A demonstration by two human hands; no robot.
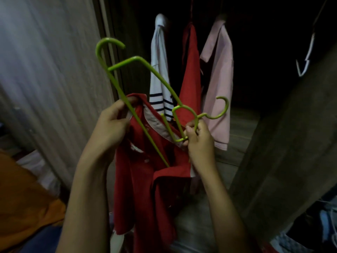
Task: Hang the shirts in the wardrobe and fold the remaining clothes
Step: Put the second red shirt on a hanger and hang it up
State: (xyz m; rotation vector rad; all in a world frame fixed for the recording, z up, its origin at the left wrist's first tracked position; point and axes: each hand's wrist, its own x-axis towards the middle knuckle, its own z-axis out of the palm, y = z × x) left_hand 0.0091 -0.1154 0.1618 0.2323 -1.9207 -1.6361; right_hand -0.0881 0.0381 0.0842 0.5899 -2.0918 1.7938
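Before the open wardrobe, where three shirts already hang, left hand clamps the red shirt collar while right hand pinches the green hanger, only partly threaded; hanging and folding remain.

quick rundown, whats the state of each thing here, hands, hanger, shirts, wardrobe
left hand: shut on red shirt collar
right hand: shut on hanger near its hook
hanger: tilted, one end going into the red shirt
red shirt: held up, not yet hung
striped shirt: hung
second red shirt: hung
pink shirt: hung
wardrobe: open
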